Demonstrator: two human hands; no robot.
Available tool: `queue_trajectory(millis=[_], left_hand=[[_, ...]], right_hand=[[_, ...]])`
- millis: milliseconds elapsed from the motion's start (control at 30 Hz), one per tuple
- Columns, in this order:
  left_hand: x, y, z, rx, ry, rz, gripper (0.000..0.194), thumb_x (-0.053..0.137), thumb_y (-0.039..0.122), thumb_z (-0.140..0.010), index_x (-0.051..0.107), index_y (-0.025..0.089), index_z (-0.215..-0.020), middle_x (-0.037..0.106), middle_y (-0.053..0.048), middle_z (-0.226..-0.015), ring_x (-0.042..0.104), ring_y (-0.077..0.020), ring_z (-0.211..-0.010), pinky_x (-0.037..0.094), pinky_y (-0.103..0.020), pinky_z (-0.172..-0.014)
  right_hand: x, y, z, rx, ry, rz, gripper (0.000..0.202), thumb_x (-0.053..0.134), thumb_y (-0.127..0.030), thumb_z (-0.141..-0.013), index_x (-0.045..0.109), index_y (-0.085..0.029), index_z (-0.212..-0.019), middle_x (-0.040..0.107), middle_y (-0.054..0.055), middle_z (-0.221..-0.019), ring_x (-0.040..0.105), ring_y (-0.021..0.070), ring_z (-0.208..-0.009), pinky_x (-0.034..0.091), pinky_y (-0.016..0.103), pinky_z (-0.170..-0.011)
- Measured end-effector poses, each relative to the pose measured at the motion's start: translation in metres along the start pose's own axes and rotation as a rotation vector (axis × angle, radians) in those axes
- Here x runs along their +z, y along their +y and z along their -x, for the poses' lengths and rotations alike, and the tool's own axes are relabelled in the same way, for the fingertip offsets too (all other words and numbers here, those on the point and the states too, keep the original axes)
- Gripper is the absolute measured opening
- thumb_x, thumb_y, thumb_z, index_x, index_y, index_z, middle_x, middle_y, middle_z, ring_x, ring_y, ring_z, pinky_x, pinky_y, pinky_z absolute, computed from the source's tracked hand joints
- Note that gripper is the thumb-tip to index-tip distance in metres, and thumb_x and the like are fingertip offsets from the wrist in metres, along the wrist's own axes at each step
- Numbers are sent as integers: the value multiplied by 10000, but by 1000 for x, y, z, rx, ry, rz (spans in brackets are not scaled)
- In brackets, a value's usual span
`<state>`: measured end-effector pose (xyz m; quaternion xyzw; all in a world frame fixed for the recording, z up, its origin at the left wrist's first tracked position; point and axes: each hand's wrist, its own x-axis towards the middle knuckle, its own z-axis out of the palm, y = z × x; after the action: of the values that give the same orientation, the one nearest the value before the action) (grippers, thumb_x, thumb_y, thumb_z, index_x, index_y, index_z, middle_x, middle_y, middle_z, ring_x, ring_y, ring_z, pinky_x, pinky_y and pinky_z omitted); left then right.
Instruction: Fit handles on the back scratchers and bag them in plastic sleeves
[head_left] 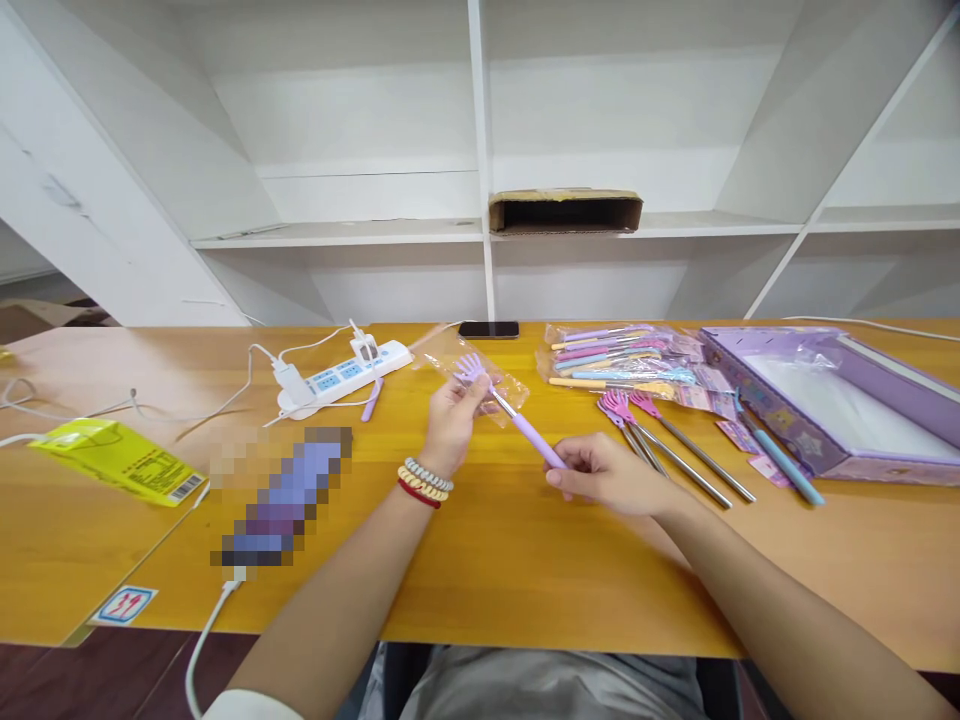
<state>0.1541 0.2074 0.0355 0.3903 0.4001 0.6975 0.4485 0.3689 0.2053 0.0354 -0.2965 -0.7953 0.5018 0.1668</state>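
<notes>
A purple back scratcher (pixel 534 436) with a claw-shaped head and a silver shaft is held at a slant between my two hands. My left hand (pixel 451 412) is closed around it just below the claw. At the other end, the fingers of my right hand (pixel 600 472) pinch the tip of the purple handle. Clear plastic wrapping (pixel 510 384) lies behind the claw, close to my left hand. To the right of my right hand rest several pink-clawed back scratchers (pixel 679 455) with bare metal shafts, and one with a blue handle (pixel 787 466).
Several bagged back scratchers (pixel 630 360) lie beside an open purple box (pixel 832 465). A white power strip (pixel 345 380), a purple handle piece (pixel 372 399), a yellow box (pixel 120 460) and a blurred phone (pixel 289 495) with cables occupy the left. A dark phone (pixel 489 329) lies at the back edge.
</notes>
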Motion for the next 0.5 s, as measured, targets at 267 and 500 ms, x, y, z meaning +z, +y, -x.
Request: queue_trajectory(millis=[267, 500], left_hand=[[9, -4, 11, -62, -181, 19, 343, 658, 362, -718, 564, 137, -959, 690, -97, -879, 656, -189, -752, 500, -251, -583], [7, 1, 12, -220, -301, 216, 463, 576, 546, -714, 628, 104, -841, 682, -153, -894, 649, -272, -837, 514, -373, -695]], right_hand=[[2, -2, -1, 9, 59, -87, 309, 538, -433, -791, 536, -141, -689, 561, -8, -568, 375, 50, -437, 270, 186, -409], [1, 0, -2, -6, 75, -53, 279, 550, -402, -785, 548, -143, -682, 545, -17, -562, 381, 56, -460, 281, 195, -432]])
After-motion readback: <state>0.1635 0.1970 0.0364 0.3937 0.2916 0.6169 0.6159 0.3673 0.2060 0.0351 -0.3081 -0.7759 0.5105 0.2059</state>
